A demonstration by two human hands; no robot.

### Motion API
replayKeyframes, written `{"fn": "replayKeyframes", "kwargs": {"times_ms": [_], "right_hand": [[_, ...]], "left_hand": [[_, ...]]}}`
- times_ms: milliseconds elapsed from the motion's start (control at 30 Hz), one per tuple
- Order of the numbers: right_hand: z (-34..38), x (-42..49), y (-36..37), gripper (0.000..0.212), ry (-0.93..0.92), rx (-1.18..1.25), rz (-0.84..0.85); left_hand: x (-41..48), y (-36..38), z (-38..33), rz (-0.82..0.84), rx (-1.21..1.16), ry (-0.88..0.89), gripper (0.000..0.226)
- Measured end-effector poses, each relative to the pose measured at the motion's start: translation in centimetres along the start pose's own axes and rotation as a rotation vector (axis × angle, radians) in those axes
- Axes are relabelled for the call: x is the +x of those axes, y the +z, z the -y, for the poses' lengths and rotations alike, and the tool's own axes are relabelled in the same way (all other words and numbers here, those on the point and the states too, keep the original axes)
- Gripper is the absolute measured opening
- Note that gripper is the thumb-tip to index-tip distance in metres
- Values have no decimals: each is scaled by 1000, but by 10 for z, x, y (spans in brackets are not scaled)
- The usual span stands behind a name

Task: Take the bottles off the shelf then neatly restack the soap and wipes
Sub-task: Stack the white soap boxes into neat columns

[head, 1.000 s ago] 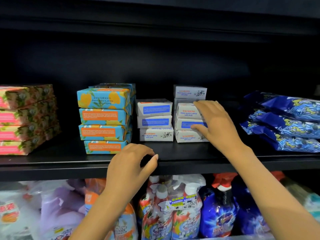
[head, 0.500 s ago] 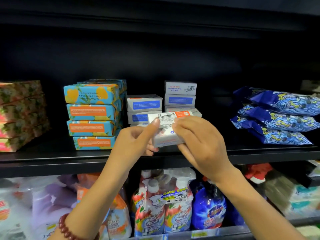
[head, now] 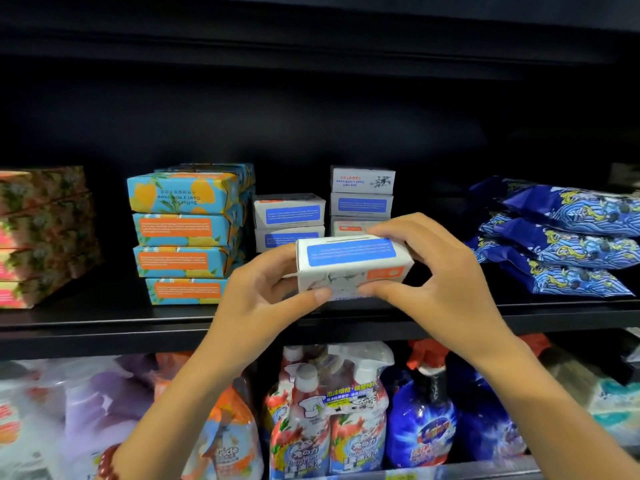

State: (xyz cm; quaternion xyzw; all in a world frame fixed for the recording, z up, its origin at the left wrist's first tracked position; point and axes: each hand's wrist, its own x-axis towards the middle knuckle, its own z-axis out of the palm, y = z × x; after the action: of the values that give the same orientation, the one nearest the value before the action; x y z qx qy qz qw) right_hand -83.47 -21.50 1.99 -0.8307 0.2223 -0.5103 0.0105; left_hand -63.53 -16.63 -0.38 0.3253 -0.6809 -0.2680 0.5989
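A white soap box with a blue label was held in front of the black shelf, the left hand and right hand each pinching an end between thumb and curled fingers. Stacked white soap boxes stood just behind it, blue wipe packs to the right.

Black store rack here, 2 levels in view. The middle shelf is a flat black board running the whole width, and its front lip catches a bit of light. Behind it the back panel is plain matte black and pretty dim, darker toward the top. Overhead another black board roofs the bay. Down at the bottom edge a pale rail fronts the lower level, with 1 blurry yellow tag stuck on it.
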Motion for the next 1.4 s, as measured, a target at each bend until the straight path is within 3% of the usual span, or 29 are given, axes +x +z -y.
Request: {"fn": "replayKeyframes", "kwargs": {"times_ms": [167,333,433,633,700,800,933,1067,1233,1400], "right_hand": [[-4,-7,16,36,-283,-153,-182],[-8,-8,24,14,-434,-237,-225],[-13,-7,26,14,-412,-252,-216],[-5,-5,18,62,-292,-272,-49],[0,-2,18,65,-146,-195,-48],[2,1,16,66,86,-3,87],[0,2,17,78,182,44,230],[1,9,20,78,181,40,235],[-8,22,30,72,130,-97,27],[-21,63,42,71,226,-111,-31]], "left_hand": [[7,0,-1,-117,-123,-285,51],[12,0,-10,31,-342,-486,35],[9,1,-11,-49,-278,-370,36],[9,2,-7,-242,174,-3,49],[2,6,-2,-225,323,149,46],[3,-2,13,-207,492,347,44],[20,-17,27,-95,726,324,41],[6,-9,26,-156,595,621,35],[-1,-14,39,-364,618,290,43],[-10,-18,54,-232,1027,203,28]]}}
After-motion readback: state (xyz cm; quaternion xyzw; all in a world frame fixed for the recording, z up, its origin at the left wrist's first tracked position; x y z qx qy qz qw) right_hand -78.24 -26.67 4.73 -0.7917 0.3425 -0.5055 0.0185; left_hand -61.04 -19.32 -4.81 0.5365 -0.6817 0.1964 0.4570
